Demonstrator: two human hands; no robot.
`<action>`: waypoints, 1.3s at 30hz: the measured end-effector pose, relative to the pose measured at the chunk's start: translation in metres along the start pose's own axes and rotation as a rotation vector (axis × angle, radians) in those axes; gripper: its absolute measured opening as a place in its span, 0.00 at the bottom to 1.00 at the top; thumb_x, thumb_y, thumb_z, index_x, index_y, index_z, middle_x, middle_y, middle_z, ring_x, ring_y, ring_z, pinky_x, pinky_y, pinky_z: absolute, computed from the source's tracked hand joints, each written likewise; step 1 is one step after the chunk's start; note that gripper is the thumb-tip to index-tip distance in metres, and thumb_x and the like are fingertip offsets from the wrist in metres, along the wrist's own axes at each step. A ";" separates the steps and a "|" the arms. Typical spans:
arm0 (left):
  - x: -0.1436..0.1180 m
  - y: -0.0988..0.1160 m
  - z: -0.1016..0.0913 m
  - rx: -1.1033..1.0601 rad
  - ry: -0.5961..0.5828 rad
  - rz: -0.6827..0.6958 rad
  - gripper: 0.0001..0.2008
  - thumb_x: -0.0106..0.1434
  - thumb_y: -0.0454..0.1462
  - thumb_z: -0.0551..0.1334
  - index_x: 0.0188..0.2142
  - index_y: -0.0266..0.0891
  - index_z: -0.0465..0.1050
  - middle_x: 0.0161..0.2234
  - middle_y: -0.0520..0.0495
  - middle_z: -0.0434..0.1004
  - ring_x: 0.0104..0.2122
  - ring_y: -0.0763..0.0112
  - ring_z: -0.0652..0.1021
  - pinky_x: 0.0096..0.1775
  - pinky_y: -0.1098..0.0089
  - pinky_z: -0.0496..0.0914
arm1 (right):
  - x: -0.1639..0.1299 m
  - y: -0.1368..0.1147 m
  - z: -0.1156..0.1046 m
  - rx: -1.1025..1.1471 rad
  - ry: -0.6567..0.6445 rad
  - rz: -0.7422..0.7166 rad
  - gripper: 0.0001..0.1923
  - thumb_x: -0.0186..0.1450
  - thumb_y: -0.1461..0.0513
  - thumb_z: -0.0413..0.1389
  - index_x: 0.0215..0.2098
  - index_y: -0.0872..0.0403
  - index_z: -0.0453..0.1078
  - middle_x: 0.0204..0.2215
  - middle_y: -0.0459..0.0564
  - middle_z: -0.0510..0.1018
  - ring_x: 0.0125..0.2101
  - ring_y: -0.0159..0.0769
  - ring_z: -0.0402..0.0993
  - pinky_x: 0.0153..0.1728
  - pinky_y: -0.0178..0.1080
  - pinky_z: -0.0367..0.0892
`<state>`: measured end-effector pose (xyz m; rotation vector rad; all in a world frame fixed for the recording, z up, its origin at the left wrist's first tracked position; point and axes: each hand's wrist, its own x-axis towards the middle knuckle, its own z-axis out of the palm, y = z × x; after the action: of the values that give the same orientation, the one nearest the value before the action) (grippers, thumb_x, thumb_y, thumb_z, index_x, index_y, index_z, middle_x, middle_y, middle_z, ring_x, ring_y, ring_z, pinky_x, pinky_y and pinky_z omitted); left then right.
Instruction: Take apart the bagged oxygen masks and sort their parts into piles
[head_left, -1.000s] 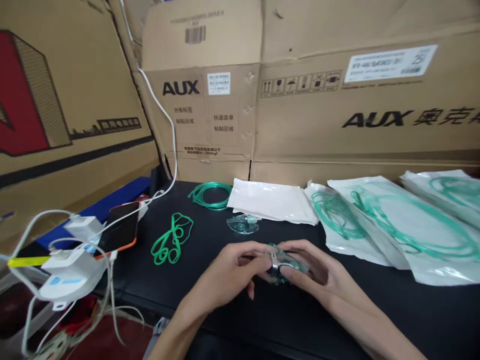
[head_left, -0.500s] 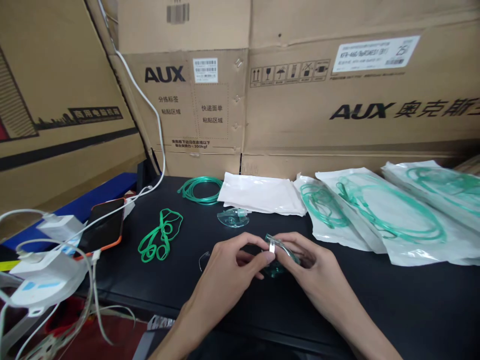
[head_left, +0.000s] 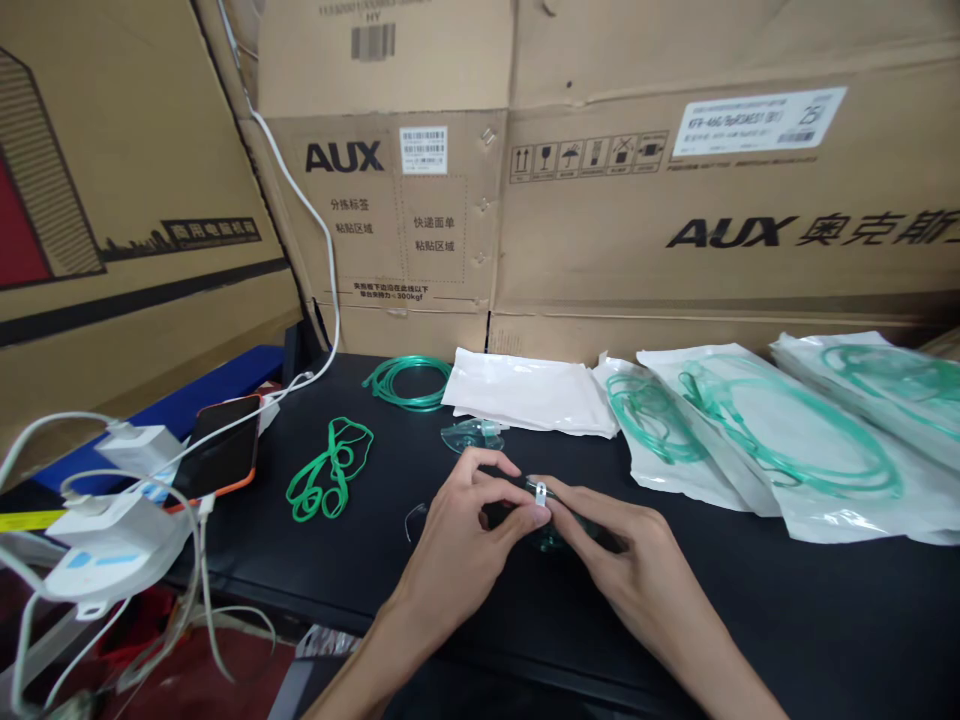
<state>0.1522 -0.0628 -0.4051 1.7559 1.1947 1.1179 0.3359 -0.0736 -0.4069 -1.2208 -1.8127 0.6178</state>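
Note:
My left hand and my right hand meet over the black table, both pinching a clear green-tinted oxygen mask. Their thumbs and forefingers press a small metal nose clip on top of the mask. Most of the mask is hidden under my fingers. A second clear mask lies just beyond my hands. A bundle of green elastic straps lies to the left, and a coil of green tubing sits at the table's back.
Sealed white bags holding green tubing cover the right half of the table; flat empty bags lie at the back middle. A phone in an orange case, white chargers and cables crowd the left edge. Cardboard boxes wall the back.
My hands have stayed together on the mask; the fingers shifted their pinch onto the metal clip. The camera view moved slightly.

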 end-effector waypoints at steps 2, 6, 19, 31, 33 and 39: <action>0.000 0.000 0.002 -0.018 0.000 0.011 0.05 0.66 0.40 0.69 0.35 0.46 0.85 0.48 0.50 0.71 0.35 0.74 0.74 0.33 0.72 0.68 | 0.000 -0.001 -0.001 0.005 0.016 0.041 0.16 0.70 0.55 0.56 0.51 0.50 0.82 0.49 0.52 0.84 0.51 0.52 0.81 0.55 0.49 0.75; -0.001 0.002 0.005 -0.018 -0.028 0.040 0.04 0.66 0.40 0.69 0.35 0.45 0.84 0.48 0.49 0.72 0.37 0.72 0.75 0.34 0.72 0.68 | 0.000 -0.002 -0.006 0.013 0.000 0.170 0.20 0.69 0.51 0.57 0.51 0.52 0.82 0.49 0.53 0.85 0.51 0.52 0.80 0.54 0.49 0.75; -0.002 0.002 -0.003 0.238 -0.106 0.422 0.17 0.66 0.36 0.70 0.53 0.47 0.75 0.50 0.55 0.82 0.49 0.68 0.78 0.53 0.65 0.67 | 0.003 -0.006 -0.017 -0.016 -0.222 0.255 0.29 0.70 0.42 0.48 0.36 0.53 0.79 0.30 0.50 0.80 0.37 0.46 0.78 0.36 0.38 0.71; 0.000 -0.010 -0.012 0.331 -0.169 0.438 0.21 0.67 0.37 0.70 0.59 0.49 0.73 0.56 0.56 0.80 0.53 0.68 0.77 0.58 0.62 0.65 | 0.004 -0.003 -0.027 0.232 -0.359 0.306 0.20 0.67 0.47 0.61 0.52 0.48 0.72 0.49 0.50 0.81 0.51 0.46 0.75 0.53 0.40 0.68; 0.000 -0.009 -0.014 0.305 -0.177 0.444 0.22 0.67 0.37 0.69 0.59 0.48 0.73 0.56 0.55 0.80 0.54 0.68 0.77 0.57 0.64 0.65 | 0.002 -0.002 -0.029 0.304 -0.384 0.337 0.23 0.64 0.50 0.65 0.54 0.46 0.68 0.47 0.48 0.81 0.50 0.43 0.75 0.50 0.39 0.69; 0.000 -0.006 -0.017 0.249 -0.245 0.488 0.19 0.68 0.38 0.69 0.58 0.45 0.75 0.52 0.54 0.82 0.53 0.69 0.77 0.56 0.66 0.66 | -0.005 -0.002 -0.036 0.259 -0.479 0.339 0.16 0.66 0.51 0.64 0.47 0.46 0.67 0.38 0.44 0.79 0.40 0.38 0.74 0.40 0.37 0.67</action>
<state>0.1350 -0.0593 -0.4040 2.3853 0.8007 1.0061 0.3667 -0.0806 -0.3883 -1.2827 -1.8335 1.3914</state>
